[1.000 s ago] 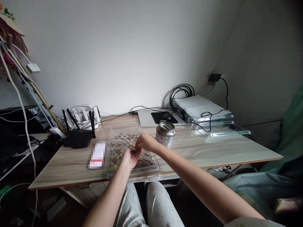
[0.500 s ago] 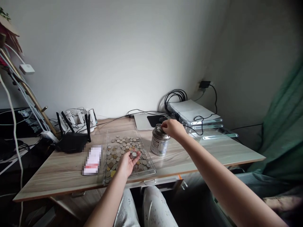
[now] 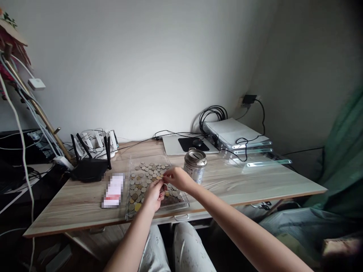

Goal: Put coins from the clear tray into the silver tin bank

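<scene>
A clear plastic tray (image 3: 129, 216) lies on the desk, with many silver and gold-coloured coins (image 3: 153, 166) spread over it. Above its front half, my left hand (image 3: 154, 194) is half curled, palm up, around a coin that is now mostly hidden by the fingers. My right hand (image 3: 179, 178) meets it there, thumb and forefinger pinched at the left fingertips; what lies in that pinch cannot be made out. Just behind my right hand stands a round metal can (image 3: 195, 158) with a slot in its lid, upright beside the tray.
Left of the tray lie a blurred-out phone-like object (image 3: 113, 190) and a black router (image 3: 90, 170) with antennas. A laptop (image 3: 171, 146), a mouse (image 3: 196, 142) and stacked clear trays (image 3: 241, 132) with cables are at the back. The desk's front edge (image 3: 227, 209) is near my knees.
My right hand has left the can's lid and come down left to my left hand. The left fingers have curled in over the coin. The view has shifted slightly.
</scene>
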Demonstrator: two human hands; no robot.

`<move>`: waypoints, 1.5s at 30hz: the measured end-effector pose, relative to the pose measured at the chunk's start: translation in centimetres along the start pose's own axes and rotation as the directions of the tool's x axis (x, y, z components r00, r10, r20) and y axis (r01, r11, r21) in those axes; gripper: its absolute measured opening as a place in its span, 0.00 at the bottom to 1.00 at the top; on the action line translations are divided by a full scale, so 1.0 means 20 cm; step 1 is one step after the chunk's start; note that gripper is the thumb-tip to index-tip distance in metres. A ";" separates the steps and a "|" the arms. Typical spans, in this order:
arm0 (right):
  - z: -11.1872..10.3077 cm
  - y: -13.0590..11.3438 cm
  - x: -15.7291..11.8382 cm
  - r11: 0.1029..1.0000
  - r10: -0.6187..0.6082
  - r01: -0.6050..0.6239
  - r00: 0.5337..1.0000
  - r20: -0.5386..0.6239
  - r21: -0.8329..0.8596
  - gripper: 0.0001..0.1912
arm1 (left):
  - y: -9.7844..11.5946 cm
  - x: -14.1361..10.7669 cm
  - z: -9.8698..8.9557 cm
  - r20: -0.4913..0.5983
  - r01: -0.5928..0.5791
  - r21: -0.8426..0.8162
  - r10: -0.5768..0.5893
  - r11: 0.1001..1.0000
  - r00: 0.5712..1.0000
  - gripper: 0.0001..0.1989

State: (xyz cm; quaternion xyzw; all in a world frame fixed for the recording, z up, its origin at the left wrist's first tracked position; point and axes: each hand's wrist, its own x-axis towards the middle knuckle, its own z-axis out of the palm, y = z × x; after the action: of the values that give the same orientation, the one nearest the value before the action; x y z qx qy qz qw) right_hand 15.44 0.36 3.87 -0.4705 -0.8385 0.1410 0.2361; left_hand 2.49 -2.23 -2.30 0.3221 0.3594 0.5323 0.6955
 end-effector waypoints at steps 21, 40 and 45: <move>-0.45 0.10 -0.06 0.867 0.109 -0.335 0.849 -0.517 -0.368 0.12 | 0.02 -0.04 0.02 0.024 0.060 0.041 -0.061 0.997 0.998 0.05; -0.43 0.12 -0.05 0.975 0.150 -0.212 0.848 -0.508 -0.065 0.11 | 0.03 -0.03 0.02 -0.064 0.077 -0.003 -0.077 0.997 0.995 0.15; -0.56 0.27 -0.02 0.867 0.291 -0.426 0.854 -0.430 -0.259 0.08 | 0.03 -0.04 0.04 -0.059 0.084 -0.022 -0.085 0.996 0.995 0.18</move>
State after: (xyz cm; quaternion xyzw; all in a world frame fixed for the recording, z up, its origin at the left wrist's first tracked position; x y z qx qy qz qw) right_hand 25.51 2.94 10.78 -0.6727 -0.6842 -0.0591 0.2755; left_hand 2.64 -2.98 -1.26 0.2840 0.3881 0.5153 0.7093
